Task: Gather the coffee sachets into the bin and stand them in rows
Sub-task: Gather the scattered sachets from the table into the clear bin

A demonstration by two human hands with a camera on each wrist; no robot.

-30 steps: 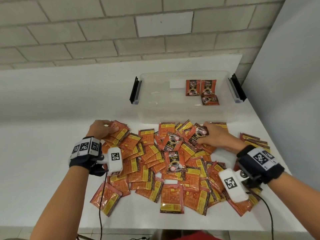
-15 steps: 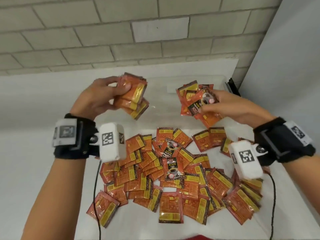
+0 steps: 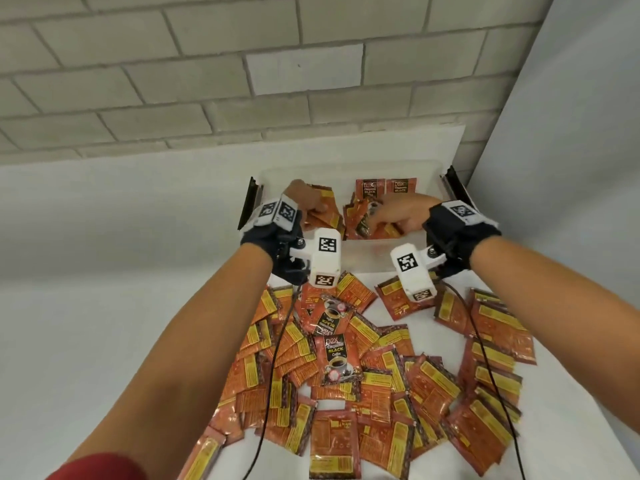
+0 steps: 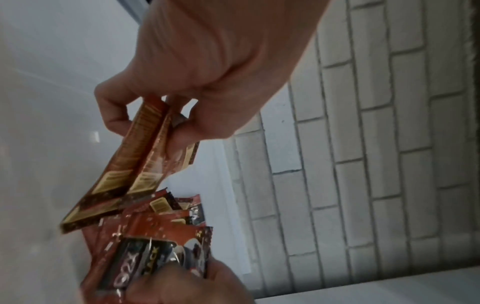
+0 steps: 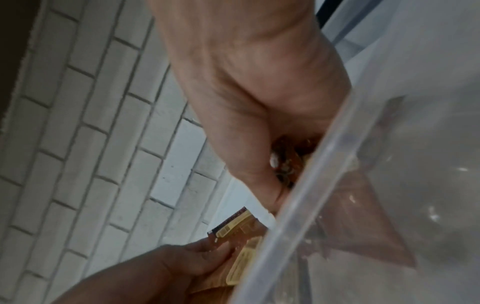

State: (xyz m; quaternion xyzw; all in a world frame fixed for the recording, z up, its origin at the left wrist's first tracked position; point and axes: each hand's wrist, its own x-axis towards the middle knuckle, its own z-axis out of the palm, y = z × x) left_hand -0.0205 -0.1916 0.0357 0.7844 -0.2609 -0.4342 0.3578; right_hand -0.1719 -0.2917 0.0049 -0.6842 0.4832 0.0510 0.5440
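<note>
A clear plastic bin [image 3: 349, 166] with black side latches stands at the table's far end. My left hand [image 3: 308, 206] grips a bunch of orange coffee sachets [image 3: 320, 214] inside the bin's left part; the left wrist view shows the fingers [image 4: 114, 111] pinching that bunch [image 4: 130, 164]. Just to the right, my right hand [image 3: 398, 213] holds another bunch [image 3: 363, 220] inside the bin. Two sachets [image 3: 384, 187] stand against the bin's back wall. Many more sachets [image 3: 363, 375] lie heaped on the white table in front of the bin.
The white table [image 3: 104, 271] stretches to the left. A pale brick wall [image 3: 207, 81] rises behind the bin, and a grey panel [image 3: 571, 168] closes in on the right. Camera cables [image 3: 273, 358] trail from both wrists across the pile.
Both hands lifted bunches of sachets off the pile, carried them up and forward, and now hold them down inside the bin.
</note>
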